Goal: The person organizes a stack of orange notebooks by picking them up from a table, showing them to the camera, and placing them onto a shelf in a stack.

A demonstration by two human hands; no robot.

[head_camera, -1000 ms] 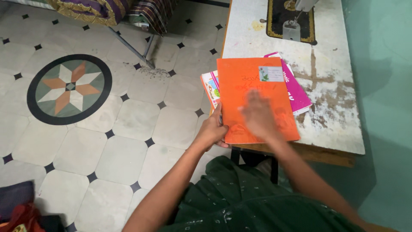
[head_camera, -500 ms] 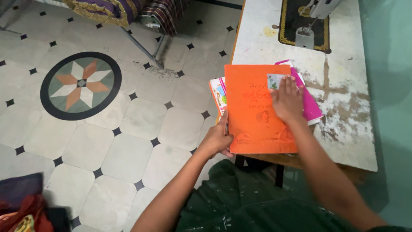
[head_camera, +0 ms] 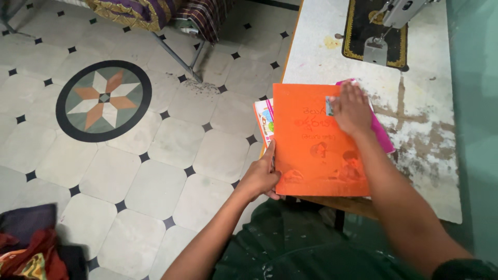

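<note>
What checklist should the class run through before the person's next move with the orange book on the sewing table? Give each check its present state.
1. Left hand grips the orange book at its left edge: ok.
2. Right hand lies flat on the cover's upper right: ok.
3. Book fully supported by the table: not ok, its left part overhangs the edge.
4. Pink book underneath squared with it: not ok, it juts out at the right.
5. Sewing machine clear of the books: ok.
6. Number of books underneath: cannot tell.
</note>
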